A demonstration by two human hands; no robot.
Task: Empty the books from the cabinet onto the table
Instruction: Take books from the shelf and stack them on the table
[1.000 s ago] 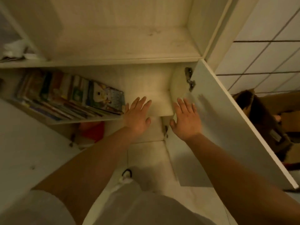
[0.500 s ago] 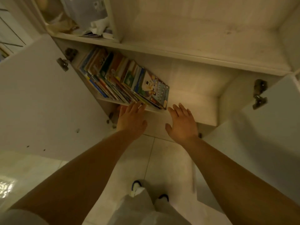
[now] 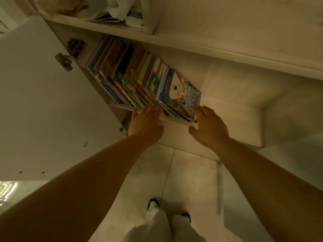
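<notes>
A row of several thin colourful books (image 3: 139, 79) leans rightwards on the lower shelf (image 3: 174, 119) of the white cabinet. The outermost one is a picture book (image 3: 185, 96) with a cartoon cover. My left hand (image 3: 146, 122) reaches the front lower edges of the middle books, fingers extended against them. My right hand (image 3: 208, 126) is at the bottom corner of the picture book, its fingertips touching the cover. Neither hand clearly grips a book.
The left cabinet door (image 3: 43, 102) stands open beside my left arm, and the right door (image 3: 297, 172) is open at the right. The upper shelf (image 3: 209, 44) holds crumpled plastic bags (image 3: 118, 9) at the left. Below are floor tiles and my feet.
The view has swung left and closer to the books. Both hands moved forward from in front of the shelf and now touch the books' front edges.
</notes>
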